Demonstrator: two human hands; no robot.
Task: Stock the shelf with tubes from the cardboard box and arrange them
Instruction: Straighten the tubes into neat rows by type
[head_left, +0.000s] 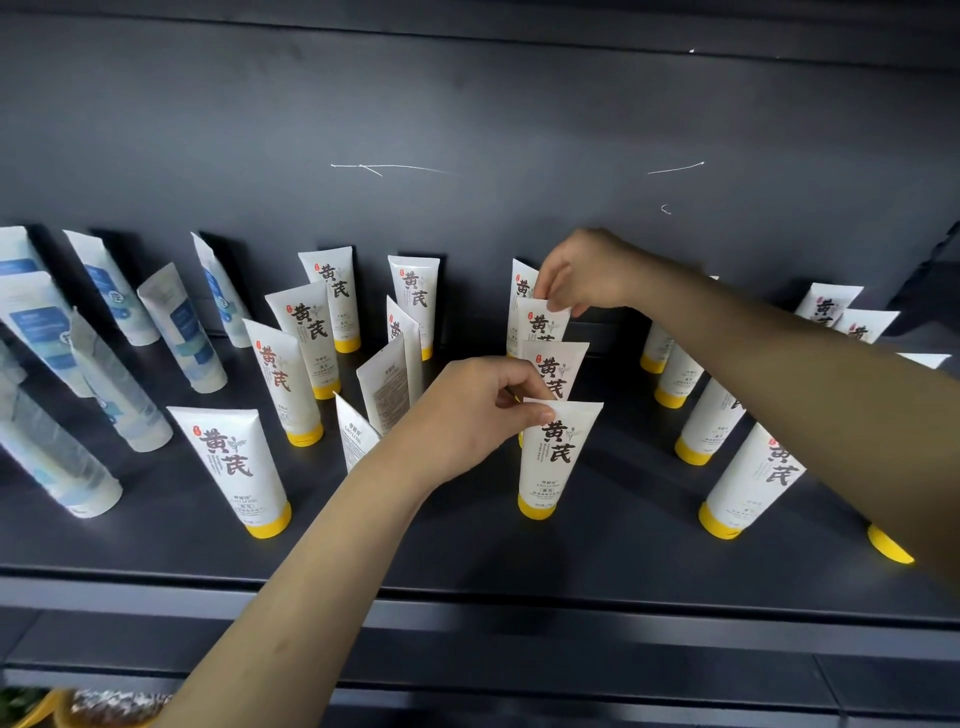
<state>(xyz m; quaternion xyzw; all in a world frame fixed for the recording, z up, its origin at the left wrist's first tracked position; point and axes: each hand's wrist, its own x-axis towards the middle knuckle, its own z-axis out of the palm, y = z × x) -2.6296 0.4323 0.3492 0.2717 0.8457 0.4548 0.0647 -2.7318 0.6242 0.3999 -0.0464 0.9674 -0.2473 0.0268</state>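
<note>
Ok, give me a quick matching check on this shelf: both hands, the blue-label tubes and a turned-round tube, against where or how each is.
1 left hand
2 right hand
3 blue-label tubes
4 turned tube

A at the shelf's left end
B shows its back print
C pinches top of front tube
D pinches top of third tube in that row

Pairs: 1-C, 2-D, 3-A, 4-B

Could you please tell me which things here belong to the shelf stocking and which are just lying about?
Job: front yellow-capped tube, pinched by the left hand; tube further back, pinched by the right hand; other yellow-capped tubes; shelf.
Lying about: blue-labelled tubes on the left, untouched; blurred items below the shelf, too unclear to name.
</note>
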